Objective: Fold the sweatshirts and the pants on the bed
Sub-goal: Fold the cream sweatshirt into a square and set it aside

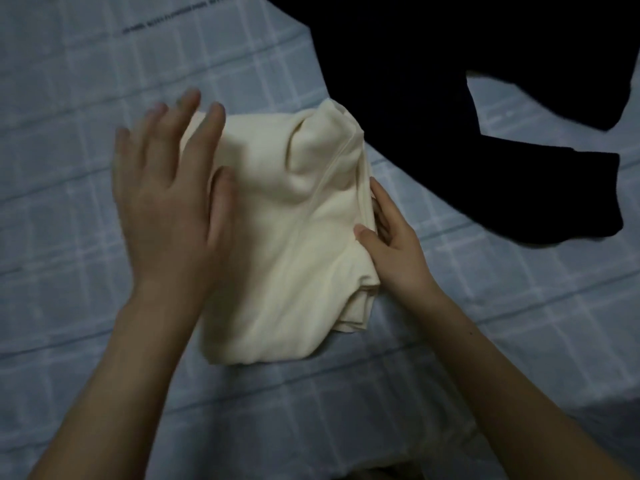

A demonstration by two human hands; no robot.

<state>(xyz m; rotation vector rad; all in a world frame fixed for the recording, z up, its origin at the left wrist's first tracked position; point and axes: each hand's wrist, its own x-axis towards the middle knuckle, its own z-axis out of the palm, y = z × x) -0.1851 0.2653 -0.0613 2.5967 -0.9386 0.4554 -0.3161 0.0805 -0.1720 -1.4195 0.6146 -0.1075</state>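
While the left hand [166, 202] lies spread and flat across the left side of the cream garment [294, 209], fingers straight and holding nothing, the right hand [394, 244] takes the bundle's right edge. Its thumb [362, 235] sits on top and its fingers run along the stacked layers at the side. The left hand is blurred, so I cannot tell how firmly it presses.

The cream garment sits in the middle of the bed [86, 98], on the pale checked cover, already folded into a thick, roughly rectangular packet. Its far end is puffed and creased. Whether it is a sweatshirt or pants cannot be told from here. A dark garment [433, 81] lies spread out and unfolded just beyond it to the right, its cuffed end [595, 195] well clear of the hands.

The cream cloth looks soft, light and limp, probably a fleecy knit. It should hold no shape of its own, and the folded layers are likely to spring open or slide apart if lifted by one corner. The safest hold is likely along the stacked right edge, pinching all the layers together. A flat palm on top or slipped underneath would then carry the rest. The puffed far end wants smoothing down before the packet is moved.
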